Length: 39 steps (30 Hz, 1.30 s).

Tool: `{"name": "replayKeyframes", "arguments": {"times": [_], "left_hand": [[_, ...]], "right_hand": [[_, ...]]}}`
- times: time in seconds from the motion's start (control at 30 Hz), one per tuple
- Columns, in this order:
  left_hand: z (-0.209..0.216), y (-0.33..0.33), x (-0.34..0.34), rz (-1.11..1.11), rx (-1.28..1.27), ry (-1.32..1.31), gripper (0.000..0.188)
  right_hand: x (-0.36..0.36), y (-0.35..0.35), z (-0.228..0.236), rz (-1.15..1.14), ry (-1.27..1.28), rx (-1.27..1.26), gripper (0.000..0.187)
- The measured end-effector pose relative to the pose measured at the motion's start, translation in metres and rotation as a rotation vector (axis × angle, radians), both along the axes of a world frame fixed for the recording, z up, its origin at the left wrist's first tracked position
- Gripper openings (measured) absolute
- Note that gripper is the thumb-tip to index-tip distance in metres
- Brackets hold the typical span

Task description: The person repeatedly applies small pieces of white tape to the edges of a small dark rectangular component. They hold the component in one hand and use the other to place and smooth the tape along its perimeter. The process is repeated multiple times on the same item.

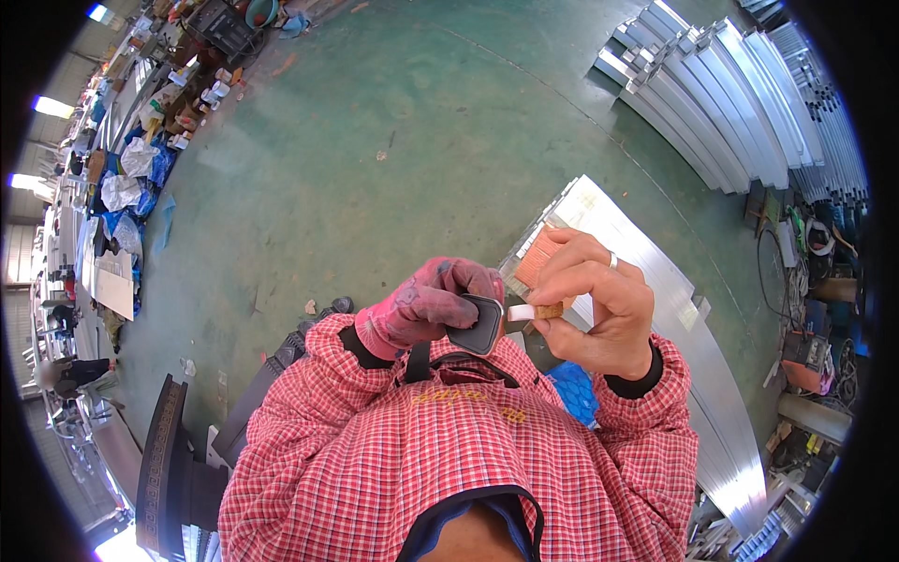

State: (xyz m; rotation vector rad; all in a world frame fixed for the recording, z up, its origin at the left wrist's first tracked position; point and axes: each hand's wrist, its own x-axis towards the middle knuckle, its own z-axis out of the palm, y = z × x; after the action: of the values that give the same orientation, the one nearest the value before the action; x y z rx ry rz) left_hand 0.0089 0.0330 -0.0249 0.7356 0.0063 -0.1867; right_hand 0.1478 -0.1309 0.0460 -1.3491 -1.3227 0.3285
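In front of my chest, my left hand (433,304), in a stained pink glove, is closed around a small dark rounded-rectangular piece (476,328) with a pale rim. I cannot make out its exact kind. My bare right hand (596,302), with a ring on one finger, pinches a small tan-brown piece with a white end (521,313). That white end points toward the dark piece, with a narrow gap between the two. An orange-red ribbed item (537,258) shows behind my right fingers; whether I touch it is hidden.
Long silvery metal profiles (693,347) lie at my right, with more stacked profiles (716,103) at far right. A dark, curved decorated panel (159,459) stands at near left. Bags and boxes (131,178) crowd the left side, where a person (75,377) is visible. Cables and equipment (810,361) line the right.
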Motion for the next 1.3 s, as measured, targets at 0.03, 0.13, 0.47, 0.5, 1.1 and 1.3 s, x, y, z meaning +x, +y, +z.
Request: {"name": "replayKeyframes", "arguments": {"times": [0.03,0.13,0.47,0.5,1.1,1.3], "left_hand": [[0.001,0.000,0.000,-0.001,0.000,0.006,0.025],[-0.004,0.000,0.000,0.004,0.026,-0.014,0.023],[-0.002,0.000,0.000,-0.008,0.029,-0.049,0.022],[-0.002,-0.001,0.000,-0.008,0.031,-0.047,0.022],[0.006,-0.001,0.000,-0.020,0.142,-0.073,0.016],[0.013,0.000,0.001,-0.044,0.154,-0.049,0.015]], "right_hand": [[-0.001,0.000,0.000,0.010,0.006,-0.005,0.026],[-0.002,0.002,-0.001,0.030,0.020,-0.017,0.025],[-0.002,0.002,-0.001,0.059,0.066,-0.035,0.024],[-0.002,0.002,-0.001,0.051,0.065,-0.033,0.024],[0.001,0.002,-0.003,0.154,0.174,-0.090,0.022],[0.003,0.001,-0.004,0.143,0.191,-0.073,0.021]]}}
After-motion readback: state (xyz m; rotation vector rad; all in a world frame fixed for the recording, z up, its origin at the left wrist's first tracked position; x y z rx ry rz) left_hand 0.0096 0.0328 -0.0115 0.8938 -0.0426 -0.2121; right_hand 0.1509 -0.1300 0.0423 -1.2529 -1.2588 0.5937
